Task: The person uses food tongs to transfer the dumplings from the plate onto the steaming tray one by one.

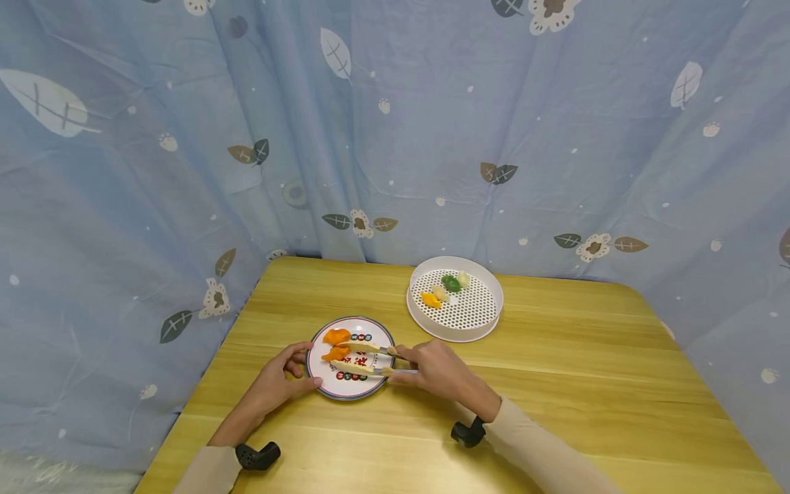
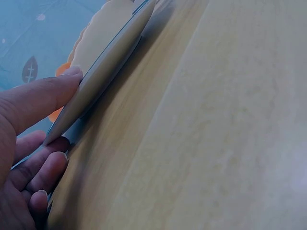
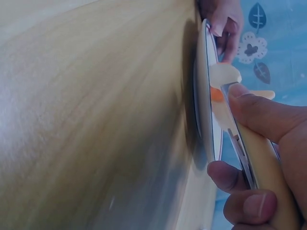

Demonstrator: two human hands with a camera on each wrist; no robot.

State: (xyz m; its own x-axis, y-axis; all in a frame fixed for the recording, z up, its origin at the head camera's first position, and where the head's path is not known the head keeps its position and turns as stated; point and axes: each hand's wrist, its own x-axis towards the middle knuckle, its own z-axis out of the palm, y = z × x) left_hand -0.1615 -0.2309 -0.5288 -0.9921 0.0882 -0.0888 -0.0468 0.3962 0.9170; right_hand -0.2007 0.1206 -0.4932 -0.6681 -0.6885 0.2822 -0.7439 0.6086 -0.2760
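Note:
My left hand (image 1: 280, 381) holds the left rim of a round white plate (image 1: 360, 394) with a coloured edge and printed lettering. In the left wrist view the thumb lies on top of the rim and the fingers are under it. Two orange dumplings (image 1: 337, 336) lie on the plate's left side. My right hand (image 1: 437, 368) grips a pair of tongs (image 1: 353, 368) with cream ends, thumb on one arm and fingers on the other in the right wrist view. The parted tong tips are over the plate, right at the nearer orange dumpling (image 1: 335, 353).
Behind the plate and to its right stands a white round steamer basket (image 1: 476, 321) with a perforated base. In it lie a yellow dumpling (image 1: 431, 300), a beige one (image 1: 441, 293), a green one (image 1: 451, 283) and a pale one (image 1: 463, 279). A blue patterned curtain (image 1: 420, 137) hangs behind the wooden table (image 1: 574, 357).

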